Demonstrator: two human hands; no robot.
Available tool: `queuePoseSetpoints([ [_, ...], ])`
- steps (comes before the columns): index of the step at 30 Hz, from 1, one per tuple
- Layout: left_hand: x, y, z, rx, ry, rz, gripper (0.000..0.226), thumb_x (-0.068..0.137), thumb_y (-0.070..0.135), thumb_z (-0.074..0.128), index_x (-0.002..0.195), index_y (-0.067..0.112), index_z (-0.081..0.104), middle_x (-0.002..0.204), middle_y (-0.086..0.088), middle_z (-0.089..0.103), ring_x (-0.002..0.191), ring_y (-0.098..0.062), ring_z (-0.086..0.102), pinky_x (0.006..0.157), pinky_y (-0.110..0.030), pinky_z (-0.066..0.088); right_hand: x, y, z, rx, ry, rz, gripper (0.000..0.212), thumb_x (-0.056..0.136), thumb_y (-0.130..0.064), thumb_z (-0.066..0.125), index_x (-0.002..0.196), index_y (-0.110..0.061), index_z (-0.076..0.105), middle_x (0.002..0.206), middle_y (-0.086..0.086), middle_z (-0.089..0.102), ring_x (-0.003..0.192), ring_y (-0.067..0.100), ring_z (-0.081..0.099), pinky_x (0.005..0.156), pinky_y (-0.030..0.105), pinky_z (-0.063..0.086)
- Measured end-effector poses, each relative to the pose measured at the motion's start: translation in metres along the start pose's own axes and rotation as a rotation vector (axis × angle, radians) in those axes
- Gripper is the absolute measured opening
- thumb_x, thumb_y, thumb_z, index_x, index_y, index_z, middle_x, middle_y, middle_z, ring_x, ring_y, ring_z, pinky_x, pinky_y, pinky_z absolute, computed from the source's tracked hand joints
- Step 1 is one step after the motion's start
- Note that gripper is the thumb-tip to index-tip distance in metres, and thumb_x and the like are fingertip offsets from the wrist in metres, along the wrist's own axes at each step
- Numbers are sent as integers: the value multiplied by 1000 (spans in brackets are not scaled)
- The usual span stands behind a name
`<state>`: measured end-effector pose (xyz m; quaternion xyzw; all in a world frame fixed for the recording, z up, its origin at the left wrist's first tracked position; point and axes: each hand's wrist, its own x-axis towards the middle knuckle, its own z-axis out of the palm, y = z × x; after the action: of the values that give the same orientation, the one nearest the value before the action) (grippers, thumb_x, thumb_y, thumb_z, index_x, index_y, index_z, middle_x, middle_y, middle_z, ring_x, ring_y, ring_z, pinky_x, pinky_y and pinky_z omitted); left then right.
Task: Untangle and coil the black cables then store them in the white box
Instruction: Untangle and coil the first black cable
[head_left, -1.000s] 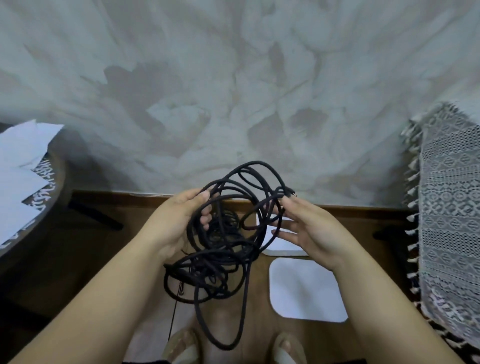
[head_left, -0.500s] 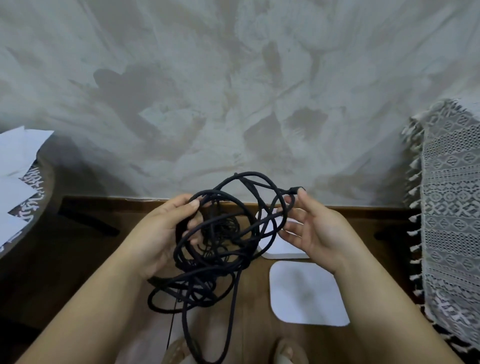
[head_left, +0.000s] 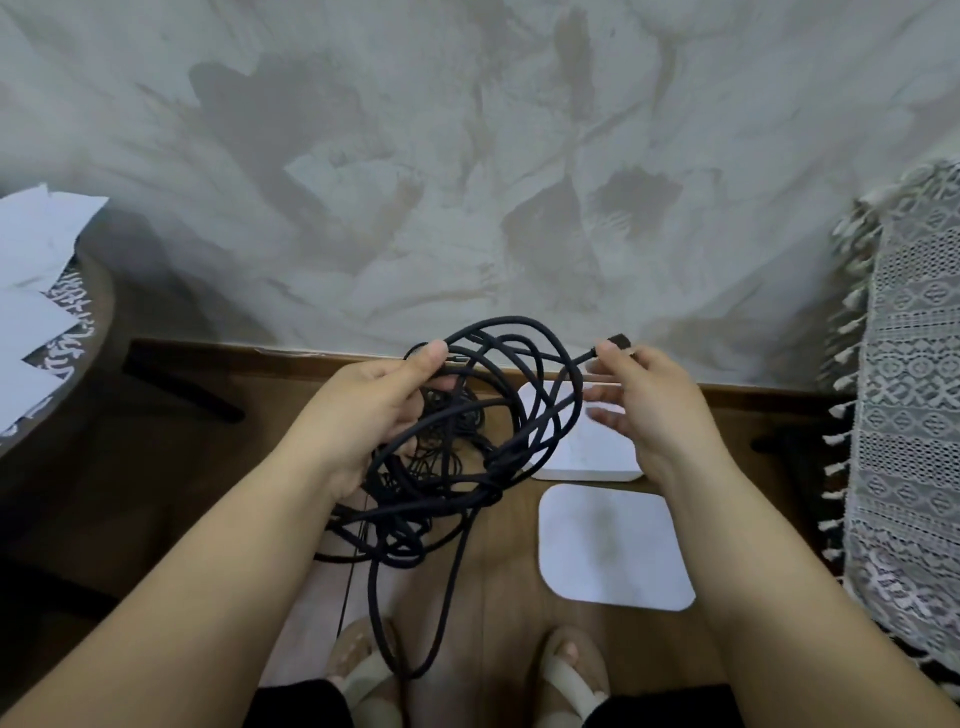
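Since the earlier frame the right grip (head_left: 660, 410) has drawn the plug end (head_left: 615, 343) rightward, clear of the bundle; thumb and forefinger pinch it so the free run can be traced; the left grip (head_left: 371, 410) curls round the black cables (head_left: 493, 465), anchoring the tangle above the floor (head_left: 498, 571); the white box (head_left: 587, 470), apparently open, waits below beside its lid (head_left: 613, 551).

The left hand (head_left: 374, 415) grips a tangled bundle of thin black cables (head_left: 467, 467); the right hand (head_left: 654, 410) pinches one black plug end (head_left: 618, 342). On the right, a square white box (head_left: 587, 457) and, nearer, a flat white lid (head_left: 613, 551) lie on the brown wooden floor (head_left: 498, 582).
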<state>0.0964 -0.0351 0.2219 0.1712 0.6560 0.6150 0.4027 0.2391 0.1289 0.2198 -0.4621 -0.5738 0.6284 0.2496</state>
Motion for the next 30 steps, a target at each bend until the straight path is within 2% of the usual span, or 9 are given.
queuePoseSetpoints([
  [2, 2, 1, -2, -28, 0, -25, 44, 68, 53, 64, 75, 11, 74, 53, -4, 26, 42, -12, 22, 40, -21, 26, 0, -2, -2, 76, 6, -36, 9, 94, -20, 57, 103, -19, 56, 97, 0, 66, 70, 11, 63, 64, 24, 52],
  [5, 3, 2, -4, -88, 13, -73, 38, 79, 47, 63, 61, 15, 74, 81, -9, 39, 37, -9, 22, 36, -19, 23, -1, -6, -3, 146, -57, -89, 15, 94, -16, 55, 107, -24, 55, 95, -6, 70, 67, 7, 63, 65, 20, 51],
  [10, 0, 6, 1, -196, 10, -147, 35, 89, 41, 55, 83, 7, 60, 44, 5, 46, 29, -4, 22, 32, -15, 21, -5, -8, -1, -6, -129, -224, 18, 93, -19, 57, 109, -27, 61, 78, -9, 71, 78, 10, 58, 72, 25, 47],
  [13, 1, 4, 1, -234, -8, -154, 35, 91, 40, 52, 80, 7, 59, 49, 5, 54, 28, -3, 24, 31, -14, 21, -9, -10, -2, -91, -203, -235, 16, 92, -23, 58, 104, -31, 63, 79, -11, 73, 81, 5, 59, 70, 22, 42],
  [16, 0, 3, 2, -295, -31, -175, 37, 90, 41, 52, 78, 8, 59, 59, 0, 54, 27, -3, 23, 30, -13, 21, -9, -10, -4, -149, -149, -281, 16, 89, -20, 62, 102, -31, 64, 76, -13, 71, 70, -7, 61, 64, 12, 42],
  [19, -1, 4, 5, -297, -34, -200, 38, 94, 41, 48, 83, 7, 62, 74, -7, 70, 27, -2, 22, 31, -13, 20, -7, -10, -6, -219, -83, -353, 18, 88, -21, 64, 96, -37, 62, 87, -9, 70, 80, -5, 62, 66, 7, 42],
  [23, 0, 3, 8, -229, -13, -209, 41, 96, 42, 45, 87, 5, 60, 80, -14, 73, 27, -2, 23, 30, -14, 21, -10, -12, -5, -298, -211, -364, 18, 93, -19, 57, 102, -35, 60, 75, -15, 67, 64, -9, 57, 60, 4, 41],
  [27, 0, 4, 8, -292, -4, -191, 39, 98, 40, 41, 89, 6, 58, 55, -3, 65, 26, -2, 23, 30, -13, 21, -14, -7, 0, -359, -349, -270, 28, 99, -41, 37, 105, -31, 63, 93, -9, 71, 78, 11, 56, 67, 21, 46],
  [30, 2, 4, 7, -350, 26, -204, 39, 97, 40, 43, 91, 6, 60, 65, -6, 70, 25, -3, 25, 29, -13, 22, -15, -6, 2, -354, -427, -248, 48, 84, -64, 46, 113, -30, 61, 104, -14, 67, 84, 8, 56, 72, 25, 45],
])
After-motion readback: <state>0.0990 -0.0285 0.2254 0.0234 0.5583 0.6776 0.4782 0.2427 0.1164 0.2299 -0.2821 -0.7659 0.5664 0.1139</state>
